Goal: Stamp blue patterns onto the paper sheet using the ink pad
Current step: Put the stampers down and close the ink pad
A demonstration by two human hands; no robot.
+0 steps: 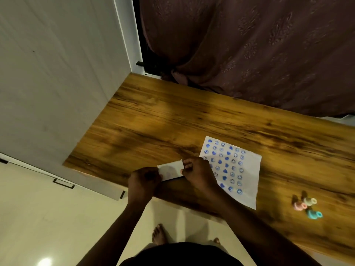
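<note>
1. Presently, a small white box (170, 170), seemingly the ink pad though blur prevents certainty, is held between both hands just left of the paper sheet (233, 170), above the near edge of the wooden table (172, 120).
2. Left hand (144, 182) grips the box's left end, fingers curled closed around it; forearm rises from the lower frame.
3. Right hand (198, 174) pinches the box's right end, fingers (187, 163) on its top edge and thumb lower; the wrist overlaps the sheet's left margin.
4. The sheet lies flat on the table, covered in rows of blue hearts and smiley faces.
5. Three small stamps (307, 206), pink, cream and teal, lie clustered on the table right of the sheet, apart from both hands.
</note>
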